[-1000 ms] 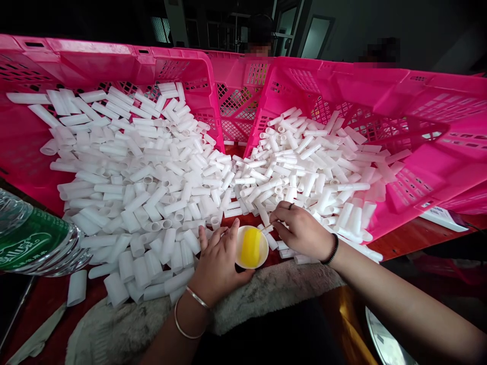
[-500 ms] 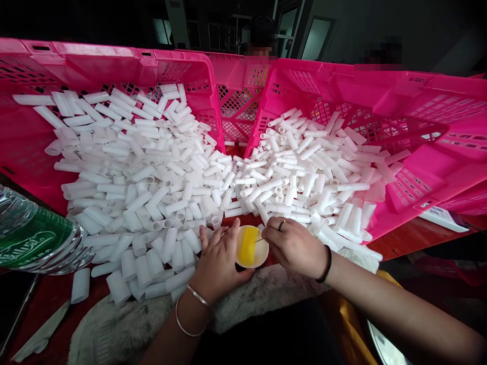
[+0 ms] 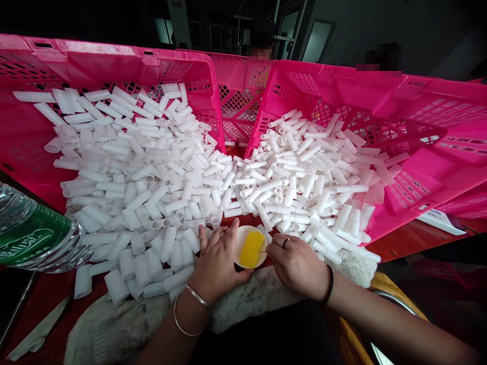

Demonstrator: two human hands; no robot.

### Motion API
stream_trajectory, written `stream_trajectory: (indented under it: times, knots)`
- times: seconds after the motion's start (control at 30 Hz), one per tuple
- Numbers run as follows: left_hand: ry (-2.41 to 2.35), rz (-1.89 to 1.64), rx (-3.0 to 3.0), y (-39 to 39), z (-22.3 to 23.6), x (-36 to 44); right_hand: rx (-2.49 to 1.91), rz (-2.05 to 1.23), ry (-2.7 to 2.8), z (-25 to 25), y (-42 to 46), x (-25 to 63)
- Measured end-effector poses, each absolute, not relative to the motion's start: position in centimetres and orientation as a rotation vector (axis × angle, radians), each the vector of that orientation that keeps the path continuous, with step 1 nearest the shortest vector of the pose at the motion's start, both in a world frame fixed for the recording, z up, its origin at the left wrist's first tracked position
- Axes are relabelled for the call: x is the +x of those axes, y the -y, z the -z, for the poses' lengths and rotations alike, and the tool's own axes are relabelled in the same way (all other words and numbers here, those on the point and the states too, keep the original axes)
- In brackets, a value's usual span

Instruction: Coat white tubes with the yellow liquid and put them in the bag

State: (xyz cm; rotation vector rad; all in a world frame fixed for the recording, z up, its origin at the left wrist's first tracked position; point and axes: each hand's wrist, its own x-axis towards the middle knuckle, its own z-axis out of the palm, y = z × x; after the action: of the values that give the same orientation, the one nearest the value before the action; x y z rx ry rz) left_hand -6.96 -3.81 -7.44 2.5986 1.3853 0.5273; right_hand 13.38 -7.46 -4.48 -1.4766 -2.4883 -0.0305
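My left hand (image 3: pixel 218 258) steadies a small white bowl (image 3: pixel 241 238), its thumb and fingers against the near left side. In the bowl lies something flat and bright yellow (image 3: pixel 251 248); I cannot tell whether it is solid or a paste. Between the closed fingertips of my right hand (image 3: pixel 299 261) is a thin stick (image 3: pixel 263 251), and its tip reaches the yellow stuff. A grey towel (image 3: pixel 262 299) lies under both wrists.
White plastic tube pieces (image 3: pixel 152 167) spill from two pink crates (image 3: pixel 380 101) tipped toward me. At left a water bottle (image 3: pixel 38 233) leans in. A whitish strip (image 3: pixel 40 329) lies on the red tabletop. Beyond the crates, a person (image 3: pixel 262 38) is partly visible.
My right hand has shifted slightly right and down with the stick. The yellow stuff looks wider and more slanted in the bowl. My left hand has hardly moved.
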Motion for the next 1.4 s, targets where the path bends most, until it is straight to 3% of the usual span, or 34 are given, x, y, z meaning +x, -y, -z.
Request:
stream_trajectory:
  times: [0.63, 1.13, 1.4]
  knots:
    - [-1.381, -0.542, 2.616, 3.9, 7.3, -6.8, -1.601, 0.178, 2.194, 8.5, 9.5, 11.3]
    - [-1.410, -0.534, 2.595, 4.0, 7.4, -6.9, -1.409, 0.134, 2.313, 4.7, 10.3, 12.6]
    - [-1.404, -0.550, 2.588, 4.1, 7.5, -7.1, -1.287, 0.253, 2.361, 5.6, 9.2, 10.9]
